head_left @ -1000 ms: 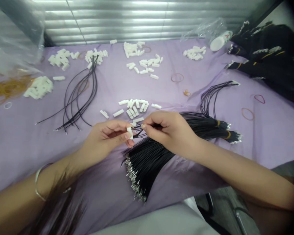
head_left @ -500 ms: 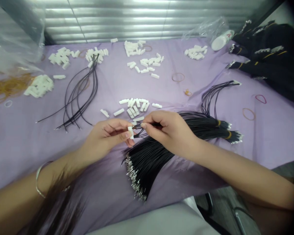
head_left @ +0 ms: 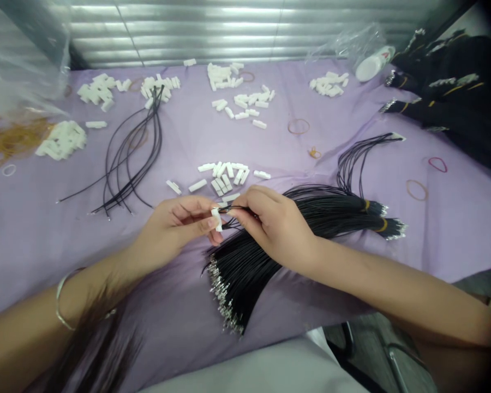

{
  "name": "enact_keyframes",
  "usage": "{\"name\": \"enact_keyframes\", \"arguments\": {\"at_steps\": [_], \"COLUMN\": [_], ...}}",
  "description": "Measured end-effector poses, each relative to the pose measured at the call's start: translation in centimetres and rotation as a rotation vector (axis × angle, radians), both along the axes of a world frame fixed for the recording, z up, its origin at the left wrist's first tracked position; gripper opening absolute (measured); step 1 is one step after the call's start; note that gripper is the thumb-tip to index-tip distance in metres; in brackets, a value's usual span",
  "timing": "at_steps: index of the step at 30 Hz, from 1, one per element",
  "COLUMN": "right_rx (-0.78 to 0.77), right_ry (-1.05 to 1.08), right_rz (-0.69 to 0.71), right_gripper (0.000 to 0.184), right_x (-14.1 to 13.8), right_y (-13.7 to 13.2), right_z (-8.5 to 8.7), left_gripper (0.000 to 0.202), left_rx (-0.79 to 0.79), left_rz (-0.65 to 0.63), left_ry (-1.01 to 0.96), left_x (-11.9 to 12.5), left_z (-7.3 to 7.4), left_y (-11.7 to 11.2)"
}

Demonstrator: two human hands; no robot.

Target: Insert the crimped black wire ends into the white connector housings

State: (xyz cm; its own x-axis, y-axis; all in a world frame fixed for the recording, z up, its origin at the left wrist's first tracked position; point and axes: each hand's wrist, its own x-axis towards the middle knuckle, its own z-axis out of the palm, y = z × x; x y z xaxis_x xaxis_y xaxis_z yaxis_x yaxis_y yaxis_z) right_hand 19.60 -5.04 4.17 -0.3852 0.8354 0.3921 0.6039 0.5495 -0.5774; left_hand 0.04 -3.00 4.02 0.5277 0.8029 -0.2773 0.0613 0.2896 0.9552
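Between the thumb and fingers of my left hand (head_left: 184, 221) is a white plastic connector housing (head_left: 217, 219), held nearly upright. Black wires (head_left: 229, 224) run out of its right side. My right hand (head_left: 276, 221) pinches a black wire close to the housing; the wire's tip at the housing is too small to make out. Beneath my right hand lies a thick bundle of black wires (head_left: 245, 275) with silvery crimped terminals (head_left: 225, 300) fanned toward me. Loose white housings (head_left: 225, 177) lie just beyond my fingers.
Piles of white housings (head_left: 63, 140) sit left and far back on the purple cloth (head_left: 180, 142). Wired black leads (head_left: 157, 131) lie at left. Rubber bands (head_left: 16, 139), a white bottle (head_left: 374, 64) and dark wire bundles (head_left: 454, 93) stand around the edges.
My right hand has moved slightly left, its fingertips closer to the housing along with the wire. My left hand keeps its grip on the housing.
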Motion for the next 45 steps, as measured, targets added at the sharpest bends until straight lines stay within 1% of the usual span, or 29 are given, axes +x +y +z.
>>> {"name": "enact_keyframes", "arguments": {"at_steps": [5,9,12,15,20,26,28,29,31,33,36,38,40,45], "right_rx": [-0.033,-0.078,-0.057,-0.028,-0.049,-0.022,0.0,0.034,0.138,0.217,0.197,0.168,0.159,0.133], "right_ry": [0.011,0.082,0.076,0.056,-0.005,0.018,0.005,-0.002,0.009,0.064,0.116,0.089,0.056,0.041], "right_rz": [0.013,-0.009,-0.002,0.006,0.019,0.023,0.043,0.059,0.086,0.106,0.13,0.141,0.129,0.069], "right_gripper": [0.012,0.008,0.005,0.008,0.013,0.015,0.015,0.016,0.016,0.013,0.01,0.008,0.008,0.007], "right_x": [-0.1,0.1,0.2,0.3,0.0,-0.2,0.0,0.2,0.6,1.0,1.4,1.4,1.2,0.8], "right_y": [0.1,0.2,0.4,0.4,0.2,0.3,0.5,0.6,0.8,0.9,0.9,0.8,0.8,0.8], "right_z": [0.0,0.2,0.2,0.0,-0.4,-0.7,-0.5,-0.3,0.2,1.0,2.0,2.2,2.0,0.6], "left_gripper": [0.011,0.01,0.01,0.008,0.006,0.001,0.002,0.003,0.004,0.006,0.011,0.012,0.013,0.013], "left_rx": [0.01,0.017,0.017,0.022,0.057,0.071,0.066,0.058,0.039,0.02,0.008,0.012,0.014,0.009], "left_rz": [0.009,0.019,0.03,0.023,0.005,0.03,0.028,0.028,0.041,0.05,0.044,0.041,0.047,0.072], "left_ry": [0.028,0.024,0.044,0.071,0.066,0.074,0.069,0.063,0.05,0.046,0.03,0.008,-0.004,0.01], "left_x": [0.1,0.2,0.2,0.2,0.3,0.6,0.6,0.6,0.5,0.5,0.3,0.3,0.2,0.3], "left_z": [0.1,0.0,0.0,0.0,0.1,0.2,0.3,0.2,0.2,0.0,-0.3,-0.4,-0.5,-0.4], "left_y": [0.1,0.2,0.3,0.3,0.3,0.2,0.2,0.2,0.3,0.3,0.5,0.5,0.4,0.3]}}
